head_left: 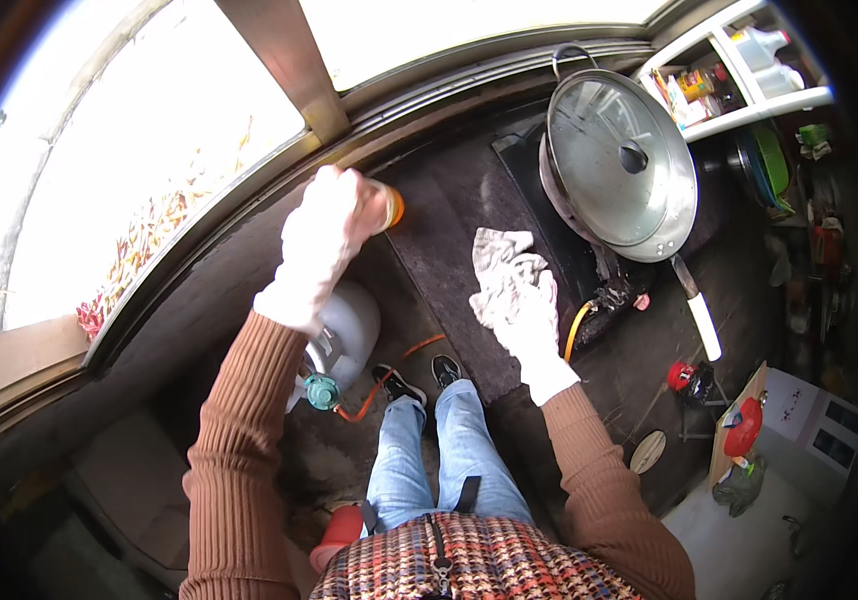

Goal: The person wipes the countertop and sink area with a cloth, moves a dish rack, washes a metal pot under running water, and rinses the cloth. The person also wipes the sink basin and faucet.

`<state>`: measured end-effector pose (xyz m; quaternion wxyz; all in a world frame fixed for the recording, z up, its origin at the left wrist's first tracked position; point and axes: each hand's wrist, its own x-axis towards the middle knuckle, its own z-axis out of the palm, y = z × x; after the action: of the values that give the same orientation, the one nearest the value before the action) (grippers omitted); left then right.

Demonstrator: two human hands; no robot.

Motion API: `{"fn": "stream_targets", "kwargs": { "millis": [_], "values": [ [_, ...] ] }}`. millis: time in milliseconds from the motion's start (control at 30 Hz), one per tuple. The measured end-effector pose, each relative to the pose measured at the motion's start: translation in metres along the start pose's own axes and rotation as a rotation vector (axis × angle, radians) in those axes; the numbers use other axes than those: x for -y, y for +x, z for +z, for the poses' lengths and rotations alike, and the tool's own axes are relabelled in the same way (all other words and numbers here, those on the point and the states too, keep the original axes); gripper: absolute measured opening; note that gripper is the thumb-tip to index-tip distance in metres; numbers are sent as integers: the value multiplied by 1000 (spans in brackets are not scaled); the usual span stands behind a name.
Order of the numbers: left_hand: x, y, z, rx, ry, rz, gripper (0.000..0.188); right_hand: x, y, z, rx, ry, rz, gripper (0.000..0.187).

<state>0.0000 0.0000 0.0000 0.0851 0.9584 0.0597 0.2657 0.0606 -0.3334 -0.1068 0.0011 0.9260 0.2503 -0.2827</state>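
An orange-ended container, small & rounded, is held well L of the pan, w/ its orange end turned toward the pan. A pale, see-through-looking part is seen btwn the orange and the fingers; the rest is covered, so contents can't be told. It is gripped by the L hand, fingers curled and clamped round it.

A cloth is laid just L of the pan, slightly nearer the wearer. It is whitish-grey w/ faint darker blotches, crumpled into soft folds, its far edge spread loose, its near part bunched under the R hand. Contact w/ the cloth is made by that hand, but whether the fingers are pinched together on it or only pressed down can't be told: hand & cloth are merged in near-identical white. Both hands are shown v. pale, up to brown ribbed sleeves.

The cloth is supported by a dark counter L of the pan. The pan is covered by a glass lid w/ black knob; its white-gripped handle is pointed toward the wearer. A grey gas cyl., topped w/ a teal regulator, is placed L of the pan, nearer the wearer.
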Motion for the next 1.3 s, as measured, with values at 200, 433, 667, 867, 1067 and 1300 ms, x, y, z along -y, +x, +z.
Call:
{"fn": "stream_targets", "kwargs": {
  "millis": [200,433,667,867,1067,1300],
  "values": [
    [8,-78,-82,-34,-97,-139,34,51,78,9,-601,-166,-123,67],
    [-15,-140,-160,113,-182,-303,35,181,196,-3,-640,173,70,89],
    [-41,-153,-175,143,-189,-315,47,191,174,2,-585,46,-224,76],
    [-59,-146,-154,187,-158,-342,42,119,94,-1,-815,-33,-773,72],
    [-63,-141,-140,171,-231,-310,44,3,-68,61,-428,107,-570,68],
    [-51,-158,-140,156,-274,-276,43,-15,-69,84,-426,-394,-360,53]
  ]
}}
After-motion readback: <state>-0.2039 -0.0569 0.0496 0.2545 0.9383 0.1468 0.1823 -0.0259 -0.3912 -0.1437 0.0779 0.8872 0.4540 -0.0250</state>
